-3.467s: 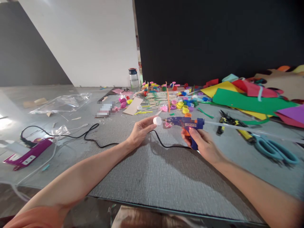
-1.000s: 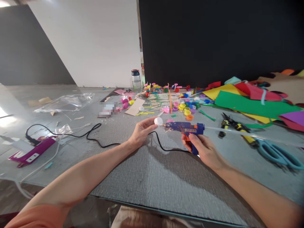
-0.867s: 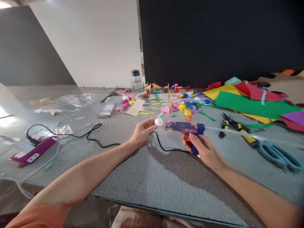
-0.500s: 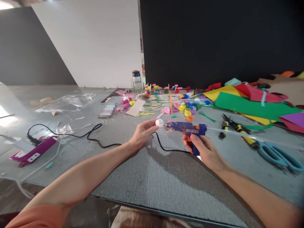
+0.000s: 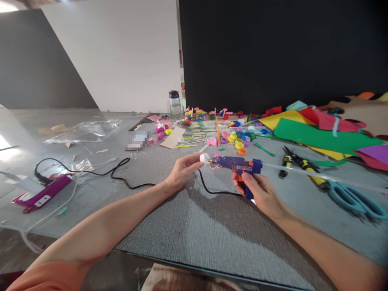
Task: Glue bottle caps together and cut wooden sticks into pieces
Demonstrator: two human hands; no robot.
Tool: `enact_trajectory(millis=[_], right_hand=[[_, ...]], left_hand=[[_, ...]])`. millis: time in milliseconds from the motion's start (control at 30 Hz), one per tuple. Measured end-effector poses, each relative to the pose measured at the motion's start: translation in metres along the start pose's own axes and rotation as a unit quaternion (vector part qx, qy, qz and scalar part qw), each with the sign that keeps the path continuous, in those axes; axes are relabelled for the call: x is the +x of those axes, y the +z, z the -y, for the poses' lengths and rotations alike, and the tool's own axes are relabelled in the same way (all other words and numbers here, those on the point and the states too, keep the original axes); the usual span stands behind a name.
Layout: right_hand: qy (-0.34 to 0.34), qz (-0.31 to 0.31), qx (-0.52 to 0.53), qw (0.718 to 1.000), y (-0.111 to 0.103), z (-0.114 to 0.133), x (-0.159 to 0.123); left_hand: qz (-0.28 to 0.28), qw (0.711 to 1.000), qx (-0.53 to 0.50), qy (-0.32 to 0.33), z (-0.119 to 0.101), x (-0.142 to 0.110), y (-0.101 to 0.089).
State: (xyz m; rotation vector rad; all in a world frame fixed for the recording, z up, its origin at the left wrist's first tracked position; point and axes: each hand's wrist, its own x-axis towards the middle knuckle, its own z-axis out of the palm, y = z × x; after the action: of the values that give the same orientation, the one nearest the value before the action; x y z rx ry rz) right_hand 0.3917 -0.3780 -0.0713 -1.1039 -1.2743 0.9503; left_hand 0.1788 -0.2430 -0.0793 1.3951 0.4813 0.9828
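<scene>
Between the thumb and fingers of my left hand [image 5: 182, 171] is a small white bottle cap [image 5: 205, 158]. My right hand [image 5: 257, 189] is wrapped round the handle of a blue hot glue gun [image 5: 232, 162], with fingers at its orange trigger. The gun's metal nozzle points left and meets the cap's side facing it; whether they touch I cannot tell. A long clear glue stick [image 5: 291, 167] runs out of the gun's back to the right. Its black cord [image 5: 212, 190] passes under my left arm.
Coloured bottle caps [image 5: 239, 144] and sticks [image 5: 201, 131] lie beyond my hands. To the right are blue-handled scissors [image 5: 348, 196], yellow-black pliers [image 5: 315, 176] and green felt [image 5: 327, 135]. A purple power strip [image 5: 45, 194], clear plastic bag [image 5: 87, 131] and water bottle [image 5: 175, 105] stand left and back.
The white cap in my left hand has shifted very slightly right and down. The glue gun has edged a little left. Both hands keep their grips.
</scene>
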Motion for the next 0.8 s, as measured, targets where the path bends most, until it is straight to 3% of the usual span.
enact_trajectory(millis=[800], right_hand=[[-0.011,-0.007,-0.016,1.0,0.0,-0.0013,0.0008]], left_hand=[[0.022,0.999,0.024,-0.002,0.0014,0.0002,-0.0014]])
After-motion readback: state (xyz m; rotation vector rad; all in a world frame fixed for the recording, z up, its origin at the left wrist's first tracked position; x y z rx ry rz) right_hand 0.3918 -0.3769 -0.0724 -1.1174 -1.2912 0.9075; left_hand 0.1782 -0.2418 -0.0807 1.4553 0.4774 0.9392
